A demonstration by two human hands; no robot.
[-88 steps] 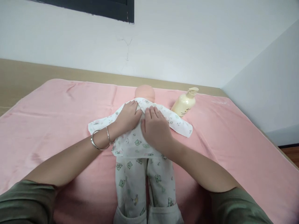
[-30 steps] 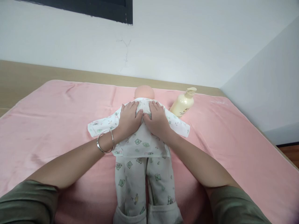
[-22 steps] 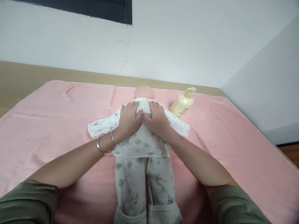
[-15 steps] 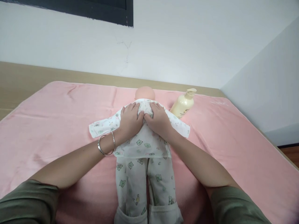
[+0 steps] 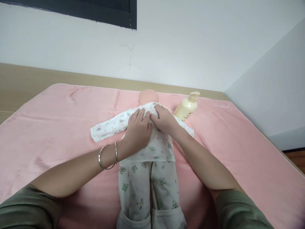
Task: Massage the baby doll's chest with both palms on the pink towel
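Note:
A doll in a white patterned top (image 5: pixel 152 154) and matching trousers (image 5: pixel 135 190) lies on a pink mat, its bald head (image 5: pixel 148 96) at the far end and its sleeves spread. My left hand (image 5: pixel 138 129) rests flat on the middle of the top, fingers stretched toward the head and nothing held. On the upper right of the top lies my right hand (image 5: pixel 165 120), its fingers extended over the cloth near the shoulder and its thumb beside my left fingertips. Two silver bangles (image 5: pixel 107 156) circle my left wrist.
A cream pump bottle (image 5: pixel 186 107) leans on the mat just beyond the doll's right-hand sleeve. The pink mat (image 5: pixel 64 127) covers a wooden surface (image 5: pixel 28 78) that meets a white wall (image 5: pixel 178 47). A dark frame (image 5: pixel 114 16) is at the upper left.
My left hand has slid toward me and slightly right, off the shoulder to the middle of the top. My right hand has shifted slightly right. The collar cloth looks more bunched.

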